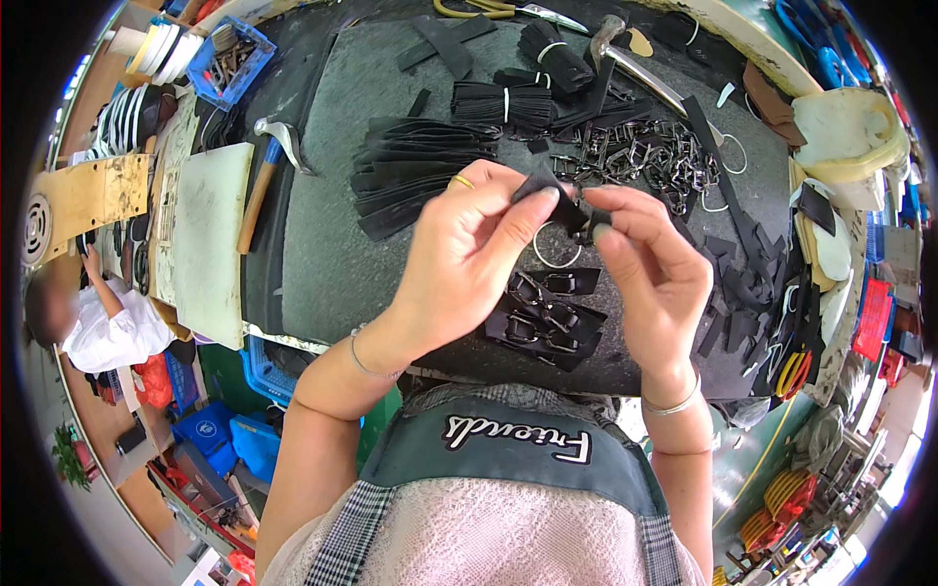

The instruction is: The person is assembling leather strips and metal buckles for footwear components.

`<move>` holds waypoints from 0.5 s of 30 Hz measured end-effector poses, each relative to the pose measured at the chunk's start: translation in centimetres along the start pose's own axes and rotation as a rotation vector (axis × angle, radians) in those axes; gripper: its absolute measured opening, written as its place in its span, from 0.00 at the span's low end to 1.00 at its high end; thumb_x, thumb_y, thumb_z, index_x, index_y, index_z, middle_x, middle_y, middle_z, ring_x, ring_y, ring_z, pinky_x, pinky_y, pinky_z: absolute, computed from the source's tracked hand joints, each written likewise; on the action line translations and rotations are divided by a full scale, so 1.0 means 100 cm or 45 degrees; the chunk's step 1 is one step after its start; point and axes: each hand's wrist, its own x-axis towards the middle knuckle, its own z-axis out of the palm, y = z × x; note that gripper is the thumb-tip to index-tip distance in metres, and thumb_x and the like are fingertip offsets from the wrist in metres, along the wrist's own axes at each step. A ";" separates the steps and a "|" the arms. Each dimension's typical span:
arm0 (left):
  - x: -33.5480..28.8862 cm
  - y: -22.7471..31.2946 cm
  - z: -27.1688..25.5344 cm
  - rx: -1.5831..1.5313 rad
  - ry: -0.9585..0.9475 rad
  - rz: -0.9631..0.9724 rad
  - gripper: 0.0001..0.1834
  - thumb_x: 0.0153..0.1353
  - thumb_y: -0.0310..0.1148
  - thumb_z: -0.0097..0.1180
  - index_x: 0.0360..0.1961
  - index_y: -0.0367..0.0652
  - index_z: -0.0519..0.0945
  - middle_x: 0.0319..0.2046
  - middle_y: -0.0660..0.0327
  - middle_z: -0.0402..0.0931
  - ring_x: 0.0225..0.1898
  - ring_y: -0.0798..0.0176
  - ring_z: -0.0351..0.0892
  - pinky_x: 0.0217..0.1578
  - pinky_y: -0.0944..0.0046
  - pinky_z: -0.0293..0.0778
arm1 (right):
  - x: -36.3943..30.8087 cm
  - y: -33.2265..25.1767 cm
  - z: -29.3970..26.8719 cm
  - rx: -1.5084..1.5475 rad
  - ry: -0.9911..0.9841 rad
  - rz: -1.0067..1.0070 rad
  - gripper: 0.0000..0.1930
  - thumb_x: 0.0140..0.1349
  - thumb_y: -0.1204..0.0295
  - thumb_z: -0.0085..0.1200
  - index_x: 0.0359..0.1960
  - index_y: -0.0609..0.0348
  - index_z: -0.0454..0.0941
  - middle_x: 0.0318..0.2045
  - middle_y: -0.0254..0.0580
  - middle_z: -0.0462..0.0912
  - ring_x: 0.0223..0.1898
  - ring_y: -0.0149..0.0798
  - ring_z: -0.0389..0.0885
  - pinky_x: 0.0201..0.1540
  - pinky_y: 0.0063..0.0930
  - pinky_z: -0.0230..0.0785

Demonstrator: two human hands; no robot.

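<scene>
My left hand (454, 259) pinches a short black strap (543, 186) between thumb and fingers, above the middle of the bench. My right hand (657, 269) closes its thumb and fingertips on the strap's other end; a small dark piece there is too hidden to make out. Under my hands lie several black straps fitted with metal buckles (549, 314). A loose heap of metal buckles (650, 156) spreads beyond my right hand. Past my left hand, flat black strips (415, 166) fan out beside a banded bundle of strips (498, 104).
A wooden-handled hammer (258, 195) lies at the left by a pale board (213, 244). Another hammer (650, 78) and yellow-handled scissors (508, 12) lie at the far side. Black scraps (733, 283) cover the right. A blue basket (230, 63) stands far left; a person (112, 322) sits beyond.
</scene>
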 end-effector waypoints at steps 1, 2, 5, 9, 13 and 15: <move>0.000 0.000 -0.001 -0.138 0.025 -0.080 0.08 0.63 0.27 0.52 0.40 0.34 0.79 0.30 0.64 0.76 0.25 0.76 0.72 0.25 0.78 0.66 | 0.001 -0.003 0.001 0.006 -0.005 0.002 0.05 0.56 0.82 0.55 0.34 0.68 0.77 0.45 0.47 0.78 0.48 0.38 0.75 0.51 0.29 0.65; 0.000 0.002 0.000 -0.133 0.031 -0.084 0.08 0.63 0.27 0.52 0.40 0.34 0.79 0.30 0.64 0.76 0.25 0.76 0.72 0.25 0.78 0.66 | 0.002 -0.008 0.001 -0.091 -0.095 -0.029 0.05 0.55 0.82 0.55 0.34 0.68 0.76 0.45 0.46 0.79 0.47 0.41 0.76 0.52 0.31 0.65; 0.001 0.007 0.001 -0.331 -0.032 -0.279 0.05 0.60 0.24 0.55 0.37 0.34 0.78 0.28 0.61 0.78 0.26 0.71 0.77 0.28 0.76 0.74 | 0.003 -0.010 0.002 -0.057 -0.160 0.052 0.05 0.54 0.83 0.54 0.33 0.65 0.73 0.40 0.47 0.80 0.44 0.47 0.77 0.55 0.36 0.63; 0.004 0.003 -0.013 -0.470 -0.094 -0.428 0.05 0.59 0.25 0.57 0.35 0.34 0.78 0.27 0.61 0.78 0.25 0.71 0.77 0.27 0.73 0.75 | 0.008 -0.010 -0.009 -0.379 -0.405 -0.031 0.06 0.54 0.84 0.52 0.34 0.64 0.73 0.35 0.47 0.78 0.42 0.51 0.76 0.51 0.36 0.66; 0.002 -0.001 -0.022 -0.548 -0.217 -0.527 0.04 0.57 0.25 0.58 0.33 0.36 0.80 0.28 0.65 0.78 0.27 0.74 0.73 0.29 0.73 0.70 | 0.006 -0.012 -0.014 -0.360 -0.392 -0.114 0.08 0.53 0.85 0.53 0.34 0.64 0.73 0.33 0.46 0.78 0.41 0.50 0.75 0.46 0.35 0.67; 0.000 -0.006 -0.019 -0.866 -0.189 -0.728 0.04 0.55 0.29 0.61 0.30 0.40 0.80 0.24 0.69 0.75 0.25 0.76 0.70 0.30 0.76 0.66 | 0.004 -0.010 -0.015 -0.257 -0.410 -0.057 0.08 0.51 0.85 0.54 0.33 0.64 0.73 0.34 0.46 0.78 0.41 0.49 0.75 0.45 0.34 0.67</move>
